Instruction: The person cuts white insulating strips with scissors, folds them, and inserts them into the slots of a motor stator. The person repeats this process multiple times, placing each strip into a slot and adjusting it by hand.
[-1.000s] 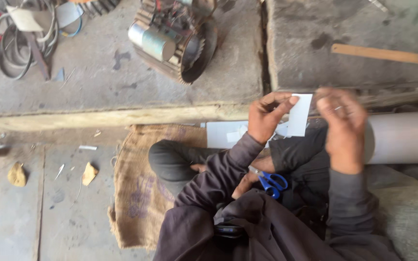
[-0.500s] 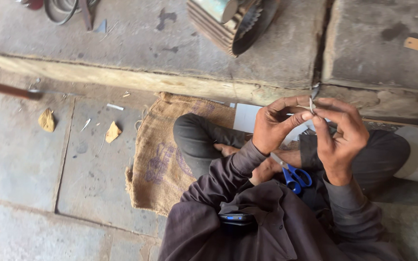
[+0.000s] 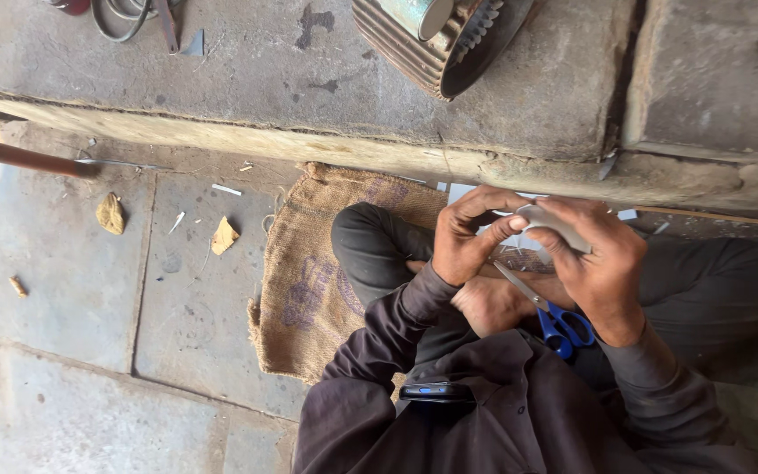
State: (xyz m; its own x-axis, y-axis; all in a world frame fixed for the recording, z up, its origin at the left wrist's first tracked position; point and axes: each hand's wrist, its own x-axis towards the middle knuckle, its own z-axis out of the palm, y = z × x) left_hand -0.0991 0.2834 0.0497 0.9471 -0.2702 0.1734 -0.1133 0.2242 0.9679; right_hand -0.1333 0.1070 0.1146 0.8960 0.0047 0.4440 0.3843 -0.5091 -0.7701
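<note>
Head view: hands (image 3: 537, 250) hide most of pale strip (image 3: 547, 218).

floor (image 3: 89, 298): grey stone slabs (dusty) | raised ledge (image 3: 291, 96) | daylight

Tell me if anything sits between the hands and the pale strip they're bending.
Nothing visible does. The left hand and right hand both grip the pale strip directly, fingers curled on it. The blue-handled scissors lie below on the lap, clear of the grip.

Small curved whitish strip (image 3: 544, 219), pinched above the lap.
</note>
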